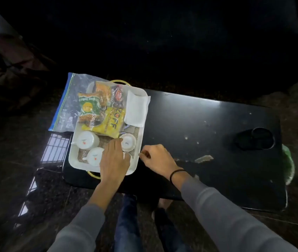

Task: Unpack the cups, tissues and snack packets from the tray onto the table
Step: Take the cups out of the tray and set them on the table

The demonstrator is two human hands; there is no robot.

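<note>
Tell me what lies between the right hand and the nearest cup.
Head view: the tray's white rim and a strip of burlap liner lie between the right hand and that upturned cup.

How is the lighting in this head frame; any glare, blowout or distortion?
Head view: dark room, only the tray and its contents lit; the white tissues nearly blown out; glare on the black table; a window reflection on the floor; wide-angle bends the table's edges.
</note>
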